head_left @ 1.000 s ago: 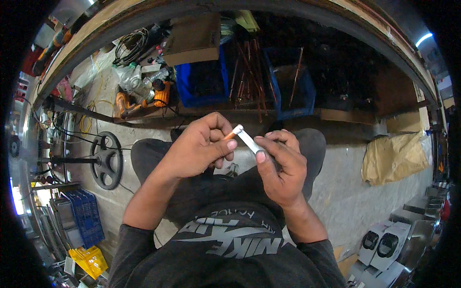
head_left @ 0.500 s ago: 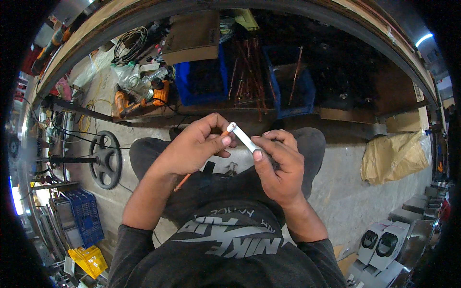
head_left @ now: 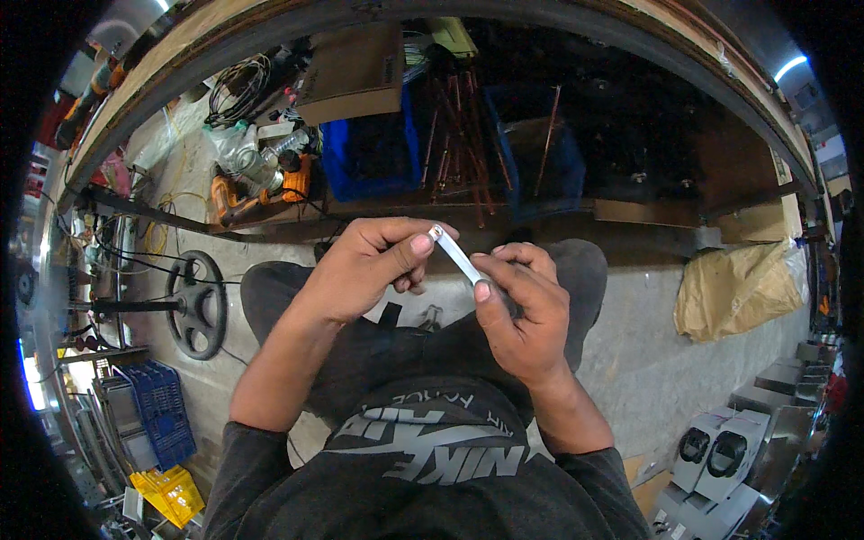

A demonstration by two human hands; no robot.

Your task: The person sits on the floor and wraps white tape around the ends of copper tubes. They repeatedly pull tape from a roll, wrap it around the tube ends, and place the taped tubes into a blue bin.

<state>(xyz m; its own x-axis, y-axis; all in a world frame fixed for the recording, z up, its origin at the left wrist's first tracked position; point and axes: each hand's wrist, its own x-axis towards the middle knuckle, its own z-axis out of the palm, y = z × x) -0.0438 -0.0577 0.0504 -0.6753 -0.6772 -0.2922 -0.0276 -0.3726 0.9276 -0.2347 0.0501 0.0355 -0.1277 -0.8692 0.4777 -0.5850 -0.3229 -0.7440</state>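
A white strip of tape (head_left: pixel 460 258) runs taut and slanting between my two hands, over my lap. My left hand (head_left: pixel 376 263) is closed, its thumb and forefinger pinched at the strip's upper end. There a small copper-coloured tube end (head_left: pixel 436 232) shows with white around it; the rest of the copper tube is hidden by the hand. My right hand (head_left: pixel 526 310) grips the strip's lower end between thumb and fingers. Whether a roll lies inside that hand cannot be seen.
Ahead, under a bench, stand a blue bin (head_left: pixel 369 162), a bundle of copper tubes (head_left: pixel 459 144) and another blue bin (head_left: pixel 562 175). An orange power tool (head_left: pixel 238 198) lies left of them. A black handwheel (head_left: pixel 196 304) is at left, a brown wrapped package (head_left: pixel 733 290) at right.
My left hand has turned, and the copper tube's length that showed past it and below its wrist is now out of sight. My right hand has hardly moved.
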